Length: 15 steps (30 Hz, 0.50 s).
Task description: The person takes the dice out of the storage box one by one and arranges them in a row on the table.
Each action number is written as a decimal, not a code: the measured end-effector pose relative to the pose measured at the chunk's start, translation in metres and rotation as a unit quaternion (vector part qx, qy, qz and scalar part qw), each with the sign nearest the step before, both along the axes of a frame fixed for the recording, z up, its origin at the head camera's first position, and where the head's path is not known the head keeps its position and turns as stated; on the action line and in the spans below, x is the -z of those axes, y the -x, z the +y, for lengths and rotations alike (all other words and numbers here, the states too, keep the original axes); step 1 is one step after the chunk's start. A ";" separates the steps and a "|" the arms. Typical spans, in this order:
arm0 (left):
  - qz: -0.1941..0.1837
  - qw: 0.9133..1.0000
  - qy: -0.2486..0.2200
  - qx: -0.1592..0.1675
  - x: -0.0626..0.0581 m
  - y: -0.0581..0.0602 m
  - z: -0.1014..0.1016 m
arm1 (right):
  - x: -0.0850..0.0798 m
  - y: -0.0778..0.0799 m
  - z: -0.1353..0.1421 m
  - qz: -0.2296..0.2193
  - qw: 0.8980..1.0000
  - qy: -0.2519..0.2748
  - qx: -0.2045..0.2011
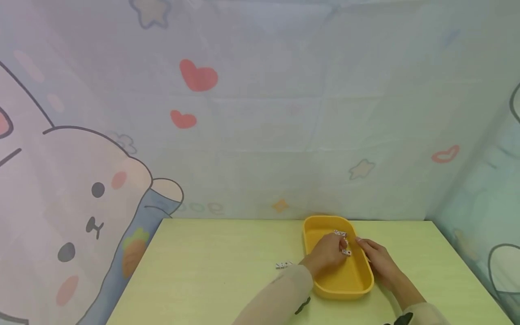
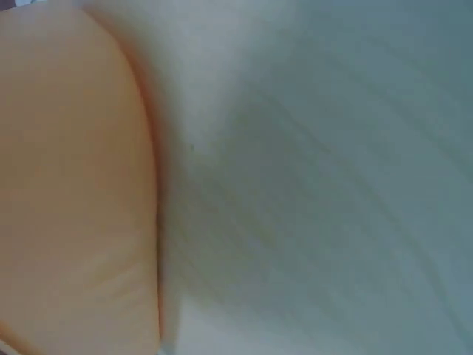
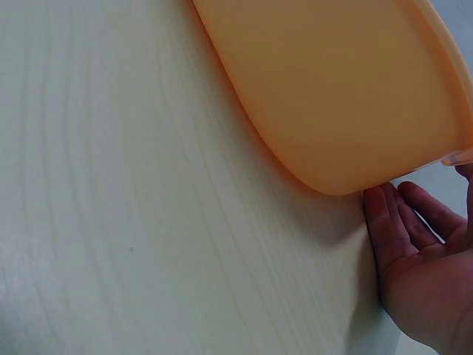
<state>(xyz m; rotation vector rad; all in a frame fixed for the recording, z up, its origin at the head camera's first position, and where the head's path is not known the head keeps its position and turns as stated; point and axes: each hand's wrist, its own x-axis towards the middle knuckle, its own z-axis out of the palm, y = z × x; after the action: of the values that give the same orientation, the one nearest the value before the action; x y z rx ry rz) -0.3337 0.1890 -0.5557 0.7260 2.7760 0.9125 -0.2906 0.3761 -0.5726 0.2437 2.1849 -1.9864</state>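
A yellow tray (image 1: 343,295) with raised sides sits on the table, right of the middle in the head view. My left hand (image 1: 328,250) reaches into it over the left side, fingers bent downward. Small white dice (image 1: 340,233) with dark dots lie by those fingers; whether a die is between the fingertips is hidden. The right hand (image 1: 379,259) grips the tray's right side, thumb at the rim and fingers against the outer wall. In the right wrist view, the right hand (image 3: 425,259) shows its fingertips at the orange-looking tray (image 3: 325,96). The left wrist view shows no dice.
A short row of white dice (image 1: 283,265) stands on the pale table (image 1: 227,262), left of the tray. Behind the table hangs a printed cloth (image 1: 260,113) with hearts, stars and a cartoon rabbit. The tray's far end is near the table's back edge.
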 end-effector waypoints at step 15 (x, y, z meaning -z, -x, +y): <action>0.057 0.993 0.088 0.056 -0.029 -0.008 -0.006 | -0.001 0.000 0.004 -0.002 1.000 -0.007 -0.007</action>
<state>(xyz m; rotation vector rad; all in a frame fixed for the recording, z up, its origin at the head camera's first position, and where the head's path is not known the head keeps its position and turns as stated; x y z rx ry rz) -0.3258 0.1830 -0.5270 0.9189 2.8316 0.6138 -0.2903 0.3797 -0.5717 0.2324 2.1929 -1.9624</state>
